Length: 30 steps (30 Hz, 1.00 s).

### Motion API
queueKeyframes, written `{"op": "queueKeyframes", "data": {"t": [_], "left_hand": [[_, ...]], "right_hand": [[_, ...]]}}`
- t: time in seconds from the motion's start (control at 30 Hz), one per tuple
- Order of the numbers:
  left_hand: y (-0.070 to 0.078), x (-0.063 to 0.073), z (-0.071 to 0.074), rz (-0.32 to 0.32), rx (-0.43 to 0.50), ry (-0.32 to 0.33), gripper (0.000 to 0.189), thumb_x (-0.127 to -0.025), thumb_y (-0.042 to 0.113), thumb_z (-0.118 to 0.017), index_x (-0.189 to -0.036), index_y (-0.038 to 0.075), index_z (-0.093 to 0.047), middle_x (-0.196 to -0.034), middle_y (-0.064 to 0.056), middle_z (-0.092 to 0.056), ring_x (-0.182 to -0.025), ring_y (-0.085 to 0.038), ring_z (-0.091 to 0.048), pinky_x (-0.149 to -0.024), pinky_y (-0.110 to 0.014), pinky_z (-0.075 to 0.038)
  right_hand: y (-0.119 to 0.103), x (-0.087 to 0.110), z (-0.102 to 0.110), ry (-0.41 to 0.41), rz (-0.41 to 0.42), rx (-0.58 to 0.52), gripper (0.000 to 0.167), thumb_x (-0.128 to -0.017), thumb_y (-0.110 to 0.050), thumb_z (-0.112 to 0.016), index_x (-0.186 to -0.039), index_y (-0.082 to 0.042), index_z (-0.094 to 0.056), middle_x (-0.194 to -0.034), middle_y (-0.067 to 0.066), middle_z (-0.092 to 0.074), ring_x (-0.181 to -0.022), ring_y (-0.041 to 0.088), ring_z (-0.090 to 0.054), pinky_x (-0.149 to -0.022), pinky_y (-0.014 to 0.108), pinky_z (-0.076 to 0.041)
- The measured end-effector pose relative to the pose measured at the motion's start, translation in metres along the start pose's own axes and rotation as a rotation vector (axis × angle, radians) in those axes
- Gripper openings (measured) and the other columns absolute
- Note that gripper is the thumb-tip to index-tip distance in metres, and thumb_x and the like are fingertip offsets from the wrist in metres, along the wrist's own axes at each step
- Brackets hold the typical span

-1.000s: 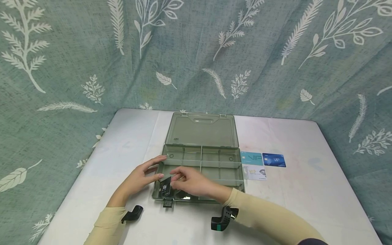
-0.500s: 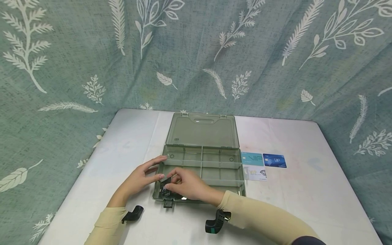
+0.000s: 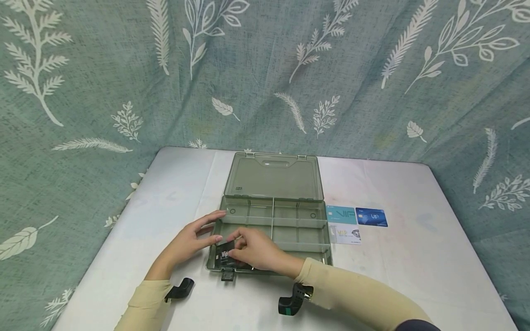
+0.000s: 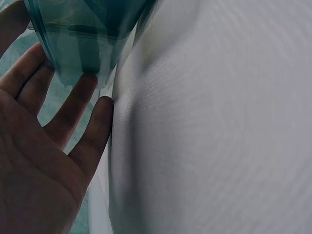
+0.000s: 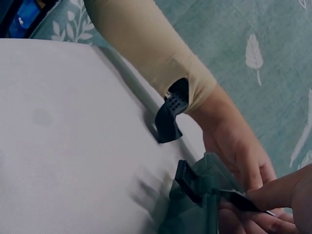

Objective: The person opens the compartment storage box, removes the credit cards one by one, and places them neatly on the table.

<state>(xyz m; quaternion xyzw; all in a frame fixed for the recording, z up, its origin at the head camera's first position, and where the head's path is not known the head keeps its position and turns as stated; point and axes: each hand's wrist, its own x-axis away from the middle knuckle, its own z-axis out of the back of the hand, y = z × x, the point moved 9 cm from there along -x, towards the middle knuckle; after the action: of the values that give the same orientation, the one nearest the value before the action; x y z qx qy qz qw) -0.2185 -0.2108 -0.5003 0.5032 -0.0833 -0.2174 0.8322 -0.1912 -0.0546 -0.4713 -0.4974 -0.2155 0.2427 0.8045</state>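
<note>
A black card (image 3: 221, 257) with "Vip" lettering lies at a slight tilt in the front left compartment of the translucent green divided box (image 3: 295, 231). My right hand (image 3: 260, 252) pinches that card by its right part; the right wrist view shows the thumb on the dark card (image 5: 239, 199) and fingers beneath it. Some dark card surface shows under the hand, but how many cards lie there is hidden. My left hand (image 3: 189, 239) rests with extended fingers on the box's left rim. In the left wrist view, straight fingertips (image 4: 87, 83) touch the side wall.
The lid (image 3: 273, 177) lies open behind the box. Right of the box lie a teal card (image 3: 341, 214), a blue card (image 3: 371, 217) and a white card (image 3: 344, 234). A latch (image 3: 227, 275) sticks out at the front left.
The right hand has shifted slightly left and pinches the black card. That card, more upright before, now leans lower into the front left compartment. The left hand stays put.
</note>
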Motion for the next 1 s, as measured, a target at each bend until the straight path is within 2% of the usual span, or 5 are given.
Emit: {"op": "queueKeyframes", "data": {"t": [0.13, 0.4, 0.7, 0.83, 1.0], "left_hand": [[0.000, 0.000, 0.000, -0.003, -0.005, 0.005, 0.062, -0.097, 0.020, -0.073, -0.153, 0.011, -0.047, -0.161, 0.000, -0.039, -0.148, -0.028, -0.035, -0.117, -0.051, -0.041], [0.001, 0.000, 0.000, 0.004, -0.015, 0.010, 0.062, -0.097, 0.021, -0.073, -0.153, 0.012, -0.047, -0.161, -0.001, -0.039, -0.149, -0.029, -0.034, -0.117, -0.051, -0.041], [0.000, 0.000, 0.000, -0.004, -0.016, 0.011, 0.062, -0.097, 0.018, -0.072, -0.153, 0.012, -0.047, -0.160, -0.001, -0.039, -0.148, -0.030, -0.035, -0.117, -0.052, -0.040], [-0.001, 0.000, 0.000, 0.001, -0.011, 0.006, 0.062, -0.097, 0.018, -0.072, -0.153, 0.013, -0.046, -0.161, -0.001, -0.039, -0.149, -0.029, -0.034, -0.117, -0.052, -0.040], [-0.001, 0.000, 0.000, 0.003, -0.004, 0.005, 0.063, -0.096, 0.020, -0.073, -0.153, 0.013, -0.046, -0.161, 0.000, -0.039, -0.149, -0.029, -0.033, -0.118, -0.052, -0.039]], "right_hand": [[0.001, 0.000, 0.001, -0.004, -0.013, -0.021, 0.026, -0.094, -0.006, -0.072, -0.120, -0.003, -0.066, -0.071, -0.003, -0.068, -0.057, 0.011, -0.066, -0.048, 0.020, -0.054], [0.003, 0.004, 0.004, -0.001, -0.019, -0.067, 0.026, -0.094, -0.002, -0.071, -0.119, -0.002, -0.065, -0.072, 0.004, -0.069, -0.057, 0.013, -0.068, -0.051, 0.024, -0.059], [0.005, 0.009, 0.013, 0.024, -0.023, -0.109, 0.026, -0.093, 0.000, -0.071, -0.119, -0.001, -0.065, -0.074, 0.004, -0.070, -0.057, 0.014, -0.068, -0.054, 0.032, -0.063], [0.006, 0.013, 0.017, 0.026, -0.023, -0.120, 0.027, -0.094, 0.000, -0.070, -0.120, -0.002, -0.065, -0.077, 0.007, -0.071, -0.058, 0.015, -0.069, -0.053, 0.029, -0.062], [0.006, 0.018, 0.022, 0.025, -0.014, -0.111, 0.026, -0.094, -0.002, -0.070, -0.120, -0.004, -0.065, -0.078, 0.005, -0.071, -0.060, 0.016, -0.069, -0.055, 0.028, -0.062]]}}
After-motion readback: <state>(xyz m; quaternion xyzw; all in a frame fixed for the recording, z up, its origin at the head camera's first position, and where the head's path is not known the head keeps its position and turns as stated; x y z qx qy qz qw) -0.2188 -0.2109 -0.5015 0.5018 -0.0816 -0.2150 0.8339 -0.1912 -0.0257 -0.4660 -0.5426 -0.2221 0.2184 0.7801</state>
